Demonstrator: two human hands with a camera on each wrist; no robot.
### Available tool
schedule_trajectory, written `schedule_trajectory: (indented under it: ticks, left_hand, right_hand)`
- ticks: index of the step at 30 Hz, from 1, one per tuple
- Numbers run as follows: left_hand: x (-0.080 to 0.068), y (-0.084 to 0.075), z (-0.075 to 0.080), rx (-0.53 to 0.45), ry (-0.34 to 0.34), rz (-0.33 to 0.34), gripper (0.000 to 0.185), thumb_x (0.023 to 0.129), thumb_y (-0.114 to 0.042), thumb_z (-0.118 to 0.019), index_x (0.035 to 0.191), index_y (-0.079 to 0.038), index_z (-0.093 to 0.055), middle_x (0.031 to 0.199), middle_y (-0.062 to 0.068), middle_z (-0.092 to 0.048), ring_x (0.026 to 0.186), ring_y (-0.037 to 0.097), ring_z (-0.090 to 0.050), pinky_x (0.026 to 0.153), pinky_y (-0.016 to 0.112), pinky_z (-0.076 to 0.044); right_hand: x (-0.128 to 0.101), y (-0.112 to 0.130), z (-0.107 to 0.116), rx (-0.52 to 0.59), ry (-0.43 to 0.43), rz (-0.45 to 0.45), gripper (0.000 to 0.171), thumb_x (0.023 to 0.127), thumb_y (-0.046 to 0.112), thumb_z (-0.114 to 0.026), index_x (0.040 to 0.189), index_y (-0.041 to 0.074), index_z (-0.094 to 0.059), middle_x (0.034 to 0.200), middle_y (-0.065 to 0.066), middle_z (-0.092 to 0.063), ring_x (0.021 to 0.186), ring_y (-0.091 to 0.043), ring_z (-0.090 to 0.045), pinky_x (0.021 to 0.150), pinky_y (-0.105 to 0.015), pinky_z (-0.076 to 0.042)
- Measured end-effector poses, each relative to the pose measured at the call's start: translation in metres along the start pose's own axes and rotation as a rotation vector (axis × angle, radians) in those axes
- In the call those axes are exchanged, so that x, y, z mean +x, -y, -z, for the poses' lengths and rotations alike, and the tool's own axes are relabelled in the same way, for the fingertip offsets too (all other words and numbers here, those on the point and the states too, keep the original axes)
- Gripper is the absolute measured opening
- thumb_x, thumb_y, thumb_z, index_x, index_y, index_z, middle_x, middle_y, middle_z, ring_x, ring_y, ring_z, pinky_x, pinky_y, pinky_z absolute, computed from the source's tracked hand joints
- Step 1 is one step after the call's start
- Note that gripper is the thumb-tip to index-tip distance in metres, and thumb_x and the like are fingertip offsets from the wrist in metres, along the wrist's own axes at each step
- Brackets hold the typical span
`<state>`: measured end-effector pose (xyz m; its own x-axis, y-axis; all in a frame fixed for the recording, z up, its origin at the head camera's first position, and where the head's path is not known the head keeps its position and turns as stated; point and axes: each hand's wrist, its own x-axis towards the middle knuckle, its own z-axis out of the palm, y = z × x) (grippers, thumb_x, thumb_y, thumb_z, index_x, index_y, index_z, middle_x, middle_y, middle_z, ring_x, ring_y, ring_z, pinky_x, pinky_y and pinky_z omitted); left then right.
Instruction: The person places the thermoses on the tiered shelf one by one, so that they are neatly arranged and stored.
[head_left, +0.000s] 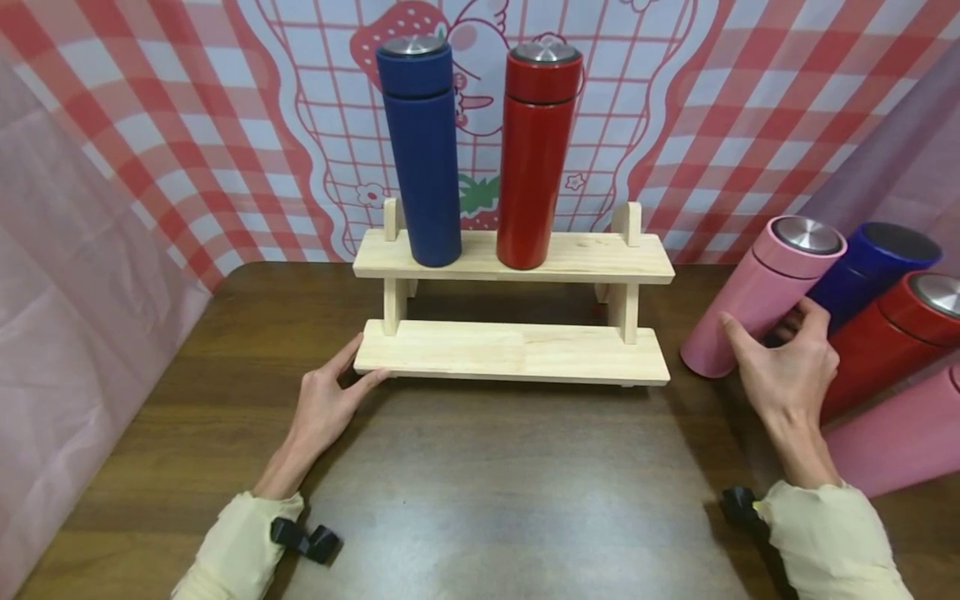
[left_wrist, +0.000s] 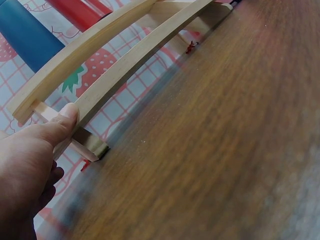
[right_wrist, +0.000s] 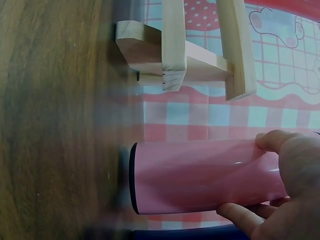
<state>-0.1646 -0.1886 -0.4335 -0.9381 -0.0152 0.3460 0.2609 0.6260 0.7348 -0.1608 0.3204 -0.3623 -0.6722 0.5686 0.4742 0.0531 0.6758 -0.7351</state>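
Red-checked cloth [head_left: 217, 125] backs the brown table [head_left: 487, 483]. Head view: the left hand [head_left: 327, 398] pinches the wooden rack [head_left: 588, 257] by its lower shelf [head_left: 517, 352], apparently steadying it. Left wrist: thumb [left_wrist: 69, 115] presses its edge. Right wrist: the right hand [right_wrist: 297, 185] grips a pink thermos [right_wrist: 195, 175] beside the rack, seemingly controlling tilt.

Pink bottle [head_left: 763, 283], pale rack [head_left: 517, 350], red-checked backdrop [head_left: 795, 108]

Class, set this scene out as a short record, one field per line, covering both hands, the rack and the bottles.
Left hand: grips left end of lower shelf
Right hand: holds pink bottle
Rack: wooden, two shelves
Upper shelf: blue bottle on left, red bottle on right
Right of held bottle: second blue bottle, second red bottle, second pink bottle
Table: brown wood grain
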Motion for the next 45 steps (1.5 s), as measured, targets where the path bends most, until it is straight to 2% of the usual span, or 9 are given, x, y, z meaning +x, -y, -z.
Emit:
schedule_trajectory:
  ticks: [22,37,45]
  left_hand:
    - [0.001,0.000,0.000,0.001,-0.007,-0.018,0.069,0.091,-0.022,-0.084,0.148,0.002,-0.054,0.144,0.022,-0.056,0.130,0.039,-0.056,0.101,0.058,-0.048]
    - [0.001,0.000,0.000,-0.005,-0.012,-0.021,0.069,0.090,-0.022,-0.084,0.148,0.003,-0.054,0.144,0.021,-0.056,0.130,0.038,-0.056,0.102,0.057,-0.048]
    - [0.001,0.000,0.000,0.002,-0.009,-0.020,0.069,0.091,-0.022,-0.084,0.148,0.003,-0.054,0.144,0.022,-0.056,0.130,0.038,-0.056,0.103,0.057,-0.047]
  right_hand:
    - [-0.004,0.019,0.007,0.061,-0.014,0.077,0.064,0.081,0.028,-0.087,0.137,0.013,-0.061,0.114,-0.020,-0.072,0.084,0.016,-0.052,0.079,-0.009,-0.043]
    - [-0.001,0.029,0.011,0.085,-0.027,0.111,0.062,0.080,0.025,-0.088,0.136,0.012,-0.063,0.110,-0.007,-0.069,0.086,0.012,-0.054,0.081,-0.009,-0.043]
    - [0.000,0.035,0.012,0.128,-0.041,0.137,0.061,0.078,0.020,-0.090,0.134,0.014,-0.065,0.104,0.008,-0.065,0.087,0.009,-0.057,0.080,-0.010,-0.043]
